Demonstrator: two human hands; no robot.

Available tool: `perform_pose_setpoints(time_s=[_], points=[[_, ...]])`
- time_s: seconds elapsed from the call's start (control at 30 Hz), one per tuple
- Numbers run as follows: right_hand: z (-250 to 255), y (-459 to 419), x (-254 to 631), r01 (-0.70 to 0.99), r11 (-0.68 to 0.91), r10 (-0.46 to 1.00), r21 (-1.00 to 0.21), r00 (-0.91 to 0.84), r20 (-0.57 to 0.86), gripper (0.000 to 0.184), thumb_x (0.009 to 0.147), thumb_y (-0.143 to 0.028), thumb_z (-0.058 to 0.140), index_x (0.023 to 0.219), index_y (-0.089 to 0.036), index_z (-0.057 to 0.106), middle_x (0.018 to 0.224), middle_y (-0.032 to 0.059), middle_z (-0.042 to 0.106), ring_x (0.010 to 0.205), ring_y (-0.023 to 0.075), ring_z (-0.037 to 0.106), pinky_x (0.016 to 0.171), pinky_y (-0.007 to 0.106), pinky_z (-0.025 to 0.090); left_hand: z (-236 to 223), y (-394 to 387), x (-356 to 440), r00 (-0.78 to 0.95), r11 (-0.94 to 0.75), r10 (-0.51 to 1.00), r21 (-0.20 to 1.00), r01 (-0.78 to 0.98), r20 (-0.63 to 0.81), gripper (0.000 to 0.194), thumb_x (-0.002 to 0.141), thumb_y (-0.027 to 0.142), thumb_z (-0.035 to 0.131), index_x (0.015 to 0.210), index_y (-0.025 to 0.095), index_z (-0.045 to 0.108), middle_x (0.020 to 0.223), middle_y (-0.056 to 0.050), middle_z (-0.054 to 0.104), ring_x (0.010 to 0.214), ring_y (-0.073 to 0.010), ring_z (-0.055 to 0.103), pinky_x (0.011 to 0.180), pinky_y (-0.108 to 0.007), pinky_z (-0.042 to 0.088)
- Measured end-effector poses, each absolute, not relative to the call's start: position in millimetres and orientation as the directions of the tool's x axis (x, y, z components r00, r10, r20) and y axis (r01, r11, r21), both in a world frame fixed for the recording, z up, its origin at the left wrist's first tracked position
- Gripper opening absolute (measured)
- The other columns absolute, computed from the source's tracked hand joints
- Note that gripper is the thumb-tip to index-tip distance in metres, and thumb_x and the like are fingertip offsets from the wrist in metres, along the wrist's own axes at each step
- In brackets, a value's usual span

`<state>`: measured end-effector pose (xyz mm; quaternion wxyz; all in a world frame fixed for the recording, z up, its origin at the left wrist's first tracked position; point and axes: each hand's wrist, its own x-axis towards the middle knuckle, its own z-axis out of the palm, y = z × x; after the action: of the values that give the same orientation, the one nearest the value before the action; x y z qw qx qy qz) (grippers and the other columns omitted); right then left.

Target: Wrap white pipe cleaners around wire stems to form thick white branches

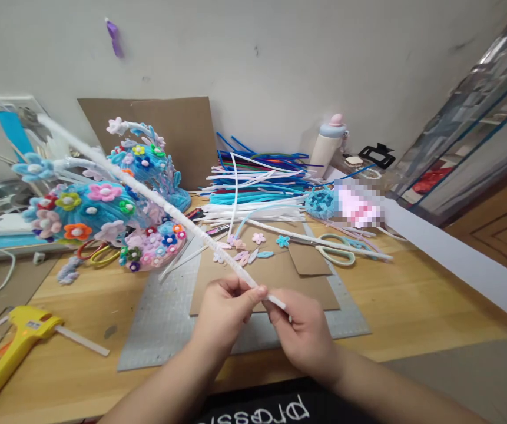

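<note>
A long white pipe cleaner (165, 203) slants from the upper left down to my hands. My left hand (227, 312) pinches it between thumb and fingers near its lower end. Right beside it, my right hand (304, 330) is closed around the short end, whose tip pokes out above the fingers. Beyond my hands, small pipe-cleaner flowers, one a pink flower (258, 238) and one a blue flower (282, 241), lie on a cardboard sheet (218, 294) with several leaf-shaped pieces. The sheet rests on a grey cutting mat (156, 324).
A yellow glue gun (23, 335) lies at left. Flower-covered blue craft pieces (89, 215) stand behind it. Bundled pipe cleaners (253, 197) are stacked at the back, near a bottle (326, 144). Scissors (339, 253) lie at right of the cardboard.
</note>
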<state>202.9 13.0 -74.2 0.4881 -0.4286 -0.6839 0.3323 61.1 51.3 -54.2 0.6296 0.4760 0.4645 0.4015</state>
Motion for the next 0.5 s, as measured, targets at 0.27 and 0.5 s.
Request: perform_pose_setpoints(time_s=[0.27, 0.5], points=[[-70, 14, 207, -0.117, 0.007, 0.954, -0.993, -0.298, 0.042, 0.021, 0.086, -0.033, 0.053, 0.075, -0.015, 0.056, 0.052, -0.0045, 0.046, 0.048, 0.0084, 0.039, 0.049, 0.022, 0.03, -25, 70, 46, 0.325, 0.098, 0.946, 0.961, -0.26, -0.008, 0.027, 0.081, 0.034, 0.062, 0.105, 0.022, 0.061, 0.084, 0.001, 0.061, 0.042, -0.001, 0.045, 0.038, -0.014, 0.033], [-74, 9, 203, -0.021, -0.039, 0.961, -0.999, -0.275, -0.032, 0.026, 0.087, -0.036, 0.052, 0.07, -0.016, 0.053, 0.053, -0.0041, 0.049, 0.044, 0.0068, 0.038, 0.046, 0.021, 0.03, -24, 68, 48, 0.237, 0.014, 0.971, 0.992, -0.127, 0.016, 0.019, 0.082, 0.033, 0.06, 0.077, 0.014, 0.057, 0.066, 0.004, 0.057, 0.038, -0.0027, 0.05, 0.036, -0.013, 0.04]])
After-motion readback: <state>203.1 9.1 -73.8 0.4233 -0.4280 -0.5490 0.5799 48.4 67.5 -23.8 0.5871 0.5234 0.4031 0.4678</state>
